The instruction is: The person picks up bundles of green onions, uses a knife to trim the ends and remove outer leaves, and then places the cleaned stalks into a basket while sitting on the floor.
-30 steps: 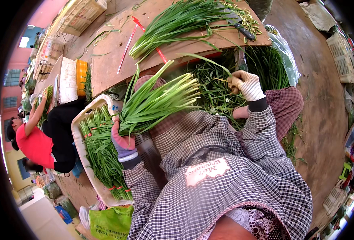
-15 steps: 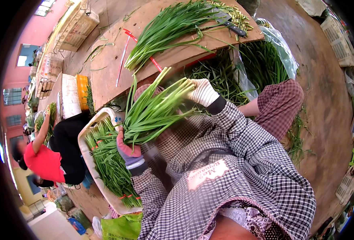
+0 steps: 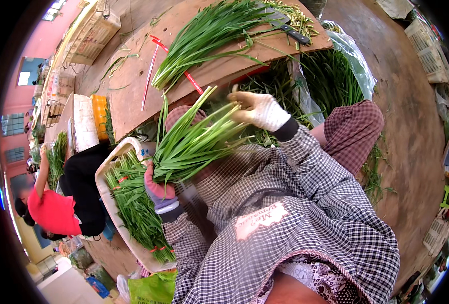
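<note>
A loose bunch of garlic chives [image 3: 194,147] fans out over my lap, its pale stem ends pointing up and to the right. My left hand [image 3: 156,180], in a pink and purple glove, is closed around the leafy end. At the stem ends hovers my right hand [image 3: 260,109] in a white knitted glove, its thumb and fingers apart; whether a fingertip touches a stalk is unclear. On the brown board [image 3: 128,96] ahead lies a larger pile of chives [image 3: 204,43], with red tie strips [image 3: 193,82] partly under it.
A knife [image 3: 296,34] lies by trimmed stem pieces [image 3: 298,17] on the board. Left of my lap, a white crate [image 3: 104,183] holds tied bunches. An open plastic bag [image 3: 362,71] of greens stands under the board's right side. A person in a red top [image 3: 54,210] sits at far left.
My right hand has opened and drawn slightly right, off the stem ends it was touching. My left hand keeps its grip on the bunch. The view has shifted a little.
</note>
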Demonstrator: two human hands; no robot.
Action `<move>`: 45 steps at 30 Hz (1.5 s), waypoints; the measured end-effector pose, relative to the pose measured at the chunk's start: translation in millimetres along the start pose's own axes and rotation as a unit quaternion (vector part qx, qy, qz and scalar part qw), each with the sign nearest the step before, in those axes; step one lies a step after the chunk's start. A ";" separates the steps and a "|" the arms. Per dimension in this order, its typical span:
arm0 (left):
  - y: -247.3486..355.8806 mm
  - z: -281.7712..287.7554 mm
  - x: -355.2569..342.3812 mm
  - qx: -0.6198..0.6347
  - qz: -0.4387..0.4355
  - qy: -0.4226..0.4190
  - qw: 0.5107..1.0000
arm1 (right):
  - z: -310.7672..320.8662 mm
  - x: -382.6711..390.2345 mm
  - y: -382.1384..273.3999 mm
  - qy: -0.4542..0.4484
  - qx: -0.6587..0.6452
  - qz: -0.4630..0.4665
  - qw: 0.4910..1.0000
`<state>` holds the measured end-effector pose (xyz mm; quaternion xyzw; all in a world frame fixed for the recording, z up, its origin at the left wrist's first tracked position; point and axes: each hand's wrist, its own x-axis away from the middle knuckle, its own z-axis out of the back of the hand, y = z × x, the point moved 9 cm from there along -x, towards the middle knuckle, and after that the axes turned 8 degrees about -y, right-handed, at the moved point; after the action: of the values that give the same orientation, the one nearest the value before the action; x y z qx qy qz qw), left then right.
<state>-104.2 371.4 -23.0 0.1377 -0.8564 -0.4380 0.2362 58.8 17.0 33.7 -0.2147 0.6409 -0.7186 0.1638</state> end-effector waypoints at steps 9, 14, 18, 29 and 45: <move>-10.2 34.5 -9.6 0.044 -0.028 0.022 0.998 | 93.4 32.3 9.6 0.143 -0.014 -0.056 0.988; -17.3 29.0 -11.4 0.050 0.028 -0.046 0.997 | 87.0 40.9 20.5 0.069 0.030 -0.100 0.992; -17.3 26.0 -14.5 0.060 0.011 -0.073 0.995 | 51.2 29.7 60.8 0.007 0.416 -0.038 0.908; -30.8 35.0 -19.9 0.150 0.067 -0.106 0.981 | -27.6 -11.7 11.3 -0.065 0.213 0.017 0.975; 70.7 -75.3 23.3 -0.049 -0.091 -0.111 0.988 | 53.3 5.3 -31.8 0.077 0.375 0.080 0.921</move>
<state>-86.5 350.4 79.2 0.1540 -0.8385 -0.5120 0.1049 83.2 -27.1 70.3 -0.0301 0.3504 -0.9049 0.2395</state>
